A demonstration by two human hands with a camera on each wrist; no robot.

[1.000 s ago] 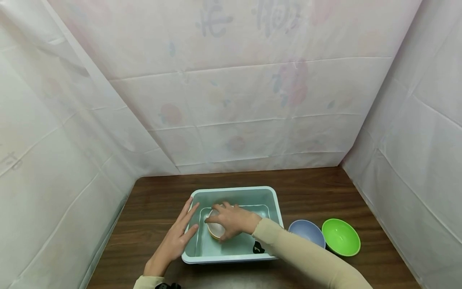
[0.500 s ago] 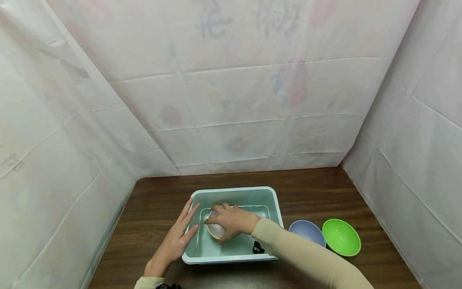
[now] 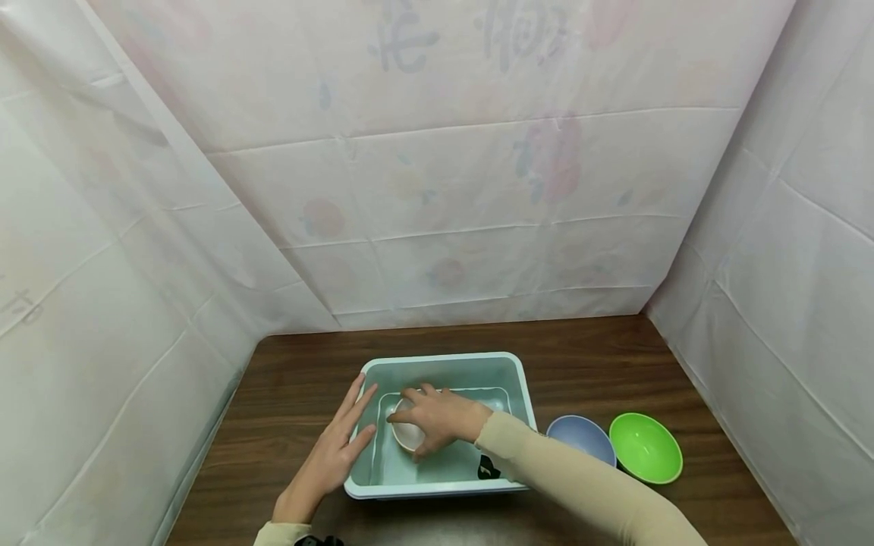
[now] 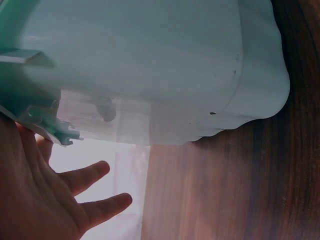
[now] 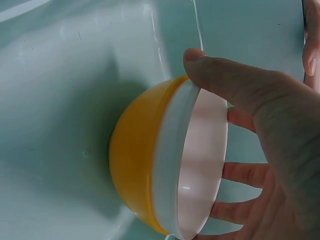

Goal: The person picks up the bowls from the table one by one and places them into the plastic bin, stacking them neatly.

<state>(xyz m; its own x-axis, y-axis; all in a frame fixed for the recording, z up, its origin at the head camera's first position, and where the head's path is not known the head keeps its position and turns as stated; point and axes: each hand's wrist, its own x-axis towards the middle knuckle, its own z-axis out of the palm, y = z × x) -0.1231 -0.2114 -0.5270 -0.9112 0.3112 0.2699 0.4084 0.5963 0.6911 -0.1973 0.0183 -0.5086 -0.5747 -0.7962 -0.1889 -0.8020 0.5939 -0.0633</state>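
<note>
**Right hand spanning a nested pair of bowls in the basin**

And the right hand (image 3: 440, 415) is reaching into the pale green plastic basin (image 3: 430, 491), thumb and fingers bending across the mouth of two nested bowls and grasping them at the rim. The white bowl (image 5: 200, 160) is sitting inside the yellow bowl (image 5: 132, 155), probably why one wide grip is serving for both. The pair is standing mouth up nearer the basin's left edge; whether its base is touching the floor, I cannot tell. Over at that left edge, the left hand (image 3: 331, 455) is spreading its fingers loosely along the rim, grasping nothing, likely steadying the basin.

Beyond the basin's right edge, the blue bowl (image 3: 580, 438) and the green bowl (image 3: 645, 447) are lying side by side, mouths up, the green one nearer the table's right edge. All of this is resting on a dark wood-grain table (image 3: 253, 425). White sheets (image 3: 444, 189) are hanging behind and along both sides, creased, with faint fruit prints and lettering showing through at the back.
</note>
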